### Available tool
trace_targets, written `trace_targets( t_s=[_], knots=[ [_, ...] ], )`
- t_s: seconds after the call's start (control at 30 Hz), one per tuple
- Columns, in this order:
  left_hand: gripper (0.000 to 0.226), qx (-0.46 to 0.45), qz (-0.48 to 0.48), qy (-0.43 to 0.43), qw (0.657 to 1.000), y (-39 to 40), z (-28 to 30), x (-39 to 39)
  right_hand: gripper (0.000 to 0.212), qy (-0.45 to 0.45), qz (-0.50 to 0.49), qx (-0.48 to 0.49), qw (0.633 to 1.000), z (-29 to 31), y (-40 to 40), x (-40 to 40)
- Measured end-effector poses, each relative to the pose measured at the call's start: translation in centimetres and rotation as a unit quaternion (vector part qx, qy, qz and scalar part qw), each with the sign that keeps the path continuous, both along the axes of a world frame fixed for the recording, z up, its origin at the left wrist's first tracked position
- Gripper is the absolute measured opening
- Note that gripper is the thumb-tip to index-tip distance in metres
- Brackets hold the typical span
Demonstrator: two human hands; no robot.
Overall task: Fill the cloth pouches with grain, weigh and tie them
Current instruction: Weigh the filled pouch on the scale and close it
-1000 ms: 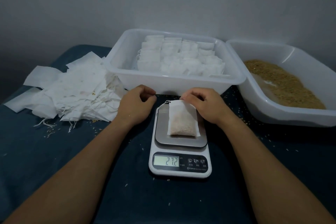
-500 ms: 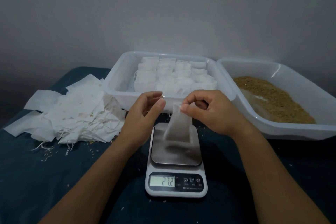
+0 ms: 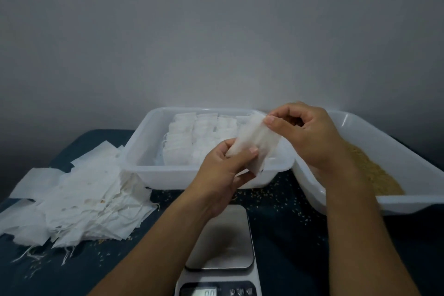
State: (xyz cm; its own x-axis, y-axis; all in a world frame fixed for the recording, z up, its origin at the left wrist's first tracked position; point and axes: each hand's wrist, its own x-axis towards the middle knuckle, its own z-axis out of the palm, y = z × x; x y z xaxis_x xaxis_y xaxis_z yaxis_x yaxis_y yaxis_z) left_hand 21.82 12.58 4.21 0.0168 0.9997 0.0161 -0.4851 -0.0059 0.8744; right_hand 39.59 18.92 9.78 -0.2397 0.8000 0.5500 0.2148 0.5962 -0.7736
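Pouch (image 3: 254,142) held in the air above the scale (image 3: 222,243), in front of the tray of filled pouches (image 3: 153,170). Long axis tilted: top end up-right, bottom end down-left. White, thin, slightly translucent cloth, motion-blurred. Right hand (image 3: 305,137) grip pinched on the upper end; left hand (image 3: 223,175) grip clamped on the lower part, thumb across it. Grain tray (image 3: 408,204) on the right; empty pouches (image 3: 79,202) heaped left on the dark surface (image 3: 293,247).
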Motion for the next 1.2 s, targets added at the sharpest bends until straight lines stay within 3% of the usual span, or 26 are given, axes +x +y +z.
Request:
trace_targets(
  t_s=[0.07,0.13,0.27,0.37,0.5,0.8,1.2],
  knots=[
    [0.034,0.023,0.041,0.039,0.998,1.4,0.2,0.4,0.025,0.017,-0.005,-0.035,0.999,-0.3,0.9,1.3],
    [0.035,0.060,0.084,0.151,0.983,2.5,0.4,0.6,0.030,0.014,0.020,-0.089,0.996,-0.8,1.7,2.5],
    [0.037,0.105,0.079,0.287,0.949,4.0,0.7,1.3,0.025,0.032,0.050,-0.146,0.987,-1.6,2.4,3.6],
    [0.046,0.096,0.051,0.277,0.955,4.8,0.8,2.2,0.008,0.078,0.023,-0.134,0.988,-1.8,2.9,3.9],
    [0.068,0.032,-0.027,0.164,0.985,5.8,1.5,3.7,0.005,0.107,-0.029,-0.159,0.981,-2.3,3.6,5.2],
    [0.052,0.105,0.027,0.297,0.949,7.6,2.2,5.9,0.009,0.124,-0.072,-0.201,0.969,-3.4,4.6,7.8],
    [0.052,0.110,0.041,0.323,0.939,8.5,2.2,6.2,0.009,0.124,-0.097,-0.205,0.966,-3.9,5.0,8.1]
  ],
)
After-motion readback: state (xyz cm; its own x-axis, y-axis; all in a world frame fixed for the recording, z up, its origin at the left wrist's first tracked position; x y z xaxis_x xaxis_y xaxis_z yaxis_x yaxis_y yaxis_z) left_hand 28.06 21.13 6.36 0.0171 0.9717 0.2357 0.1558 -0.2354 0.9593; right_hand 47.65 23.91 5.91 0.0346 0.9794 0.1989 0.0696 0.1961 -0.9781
